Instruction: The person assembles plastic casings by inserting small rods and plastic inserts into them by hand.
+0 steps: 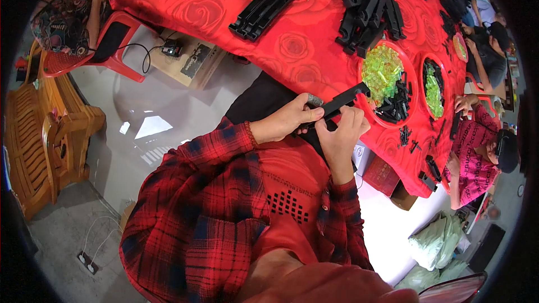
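Note:
Between my two hands, near the table edge, is a long black plastic piece (343, 99), tilted up to the right. My left hand (289, 118) is closed around its lower end, with the thumb on top. A short grey rounded thing (314, 100) sticks out by the left fingers; its kind I cannot make out. My right hand (343, 132) pinches the piece's near side, fingers bent against it. Whether a small part is between those fingertips is hidden. Just beyond the piece's far end stands a red bowl (365, 113) with yellow-green translucent parts (382, 70) and small black parts (394, 104).
On the red rose-patterned tablecloth (202, 5) lie a neat row of black pieces (264, 11) and a heap of similar ones (370, 14). A second red bowl (433, 87) stands to the right. Other people (477, 151) sit along the right side; a red chair (120, 45) is at left.

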Action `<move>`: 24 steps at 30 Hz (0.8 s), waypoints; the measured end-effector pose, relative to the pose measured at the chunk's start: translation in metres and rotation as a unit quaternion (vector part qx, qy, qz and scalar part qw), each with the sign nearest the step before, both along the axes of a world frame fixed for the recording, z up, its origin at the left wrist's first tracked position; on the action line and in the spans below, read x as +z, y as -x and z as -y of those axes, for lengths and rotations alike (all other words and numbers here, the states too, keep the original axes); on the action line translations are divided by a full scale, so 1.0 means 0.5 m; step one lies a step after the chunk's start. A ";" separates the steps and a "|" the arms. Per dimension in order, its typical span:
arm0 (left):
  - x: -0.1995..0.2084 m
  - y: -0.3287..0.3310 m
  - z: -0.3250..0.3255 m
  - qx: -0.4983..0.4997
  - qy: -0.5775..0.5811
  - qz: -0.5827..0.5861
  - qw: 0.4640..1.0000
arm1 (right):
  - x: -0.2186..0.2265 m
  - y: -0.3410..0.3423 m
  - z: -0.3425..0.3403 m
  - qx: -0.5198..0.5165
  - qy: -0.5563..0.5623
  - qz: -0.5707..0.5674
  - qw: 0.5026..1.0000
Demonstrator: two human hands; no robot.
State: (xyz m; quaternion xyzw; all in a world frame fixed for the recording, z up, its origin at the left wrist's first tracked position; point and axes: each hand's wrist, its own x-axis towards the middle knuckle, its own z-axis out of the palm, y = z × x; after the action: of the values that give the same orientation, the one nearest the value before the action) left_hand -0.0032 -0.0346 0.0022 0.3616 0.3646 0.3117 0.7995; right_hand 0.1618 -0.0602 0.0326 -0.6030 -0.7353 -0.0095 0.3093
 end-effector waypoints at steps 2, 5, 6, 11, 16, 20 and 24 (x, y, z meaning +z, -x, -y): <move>-0.007 0.000 0.000 -0.001 0.007 -0.003 1.000 | -0.002 0.000 -0.002 0.010 -0.011 -0.004 1.000; 0.000 0.000 0.001 0.010 -0.003 0.002 1.000 | -0.003 0.001 0.000 0.002 -0.006 -0.002 1.000; -0.004 0.000 0.002 0.010 -0.002 0.002 1.000 | -0.005 0.001 0.000 0.003 -0.005 -0.002 1.000; -0.007 -0.001 0.001 0.014 -0.001 0.002 1.000 | -0.009 0.001 0.002 0.000 -0.011 -0.002 1.000; -0.016 0.000 -0.002 0.014 0.008 0.002 1.000 | -0.013 0.002 0.000 0.003 -0.012 -0.005 1.000; -0.016 0.001 -0.003 0.008 0.013 -0.004 1.000 | -0.015 0.001 -0.001 0.003 -0.011 -0.007 1.000; -0.013 0.002 -0.006 0.013 0.026 -0.003 1.000 | -0.022 0.002 -0.004 0.003 -0.007 -0.009 1.000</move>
State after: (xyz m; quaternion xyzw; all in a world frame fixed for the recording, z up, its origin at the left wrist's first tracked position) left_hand -0.0042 -0.0315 -0.0044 0.3363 0.3795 0.3114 0.8037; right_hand 0.1607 -0.0584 0.0217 -0.5989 -0.7342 -0.0081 0.3196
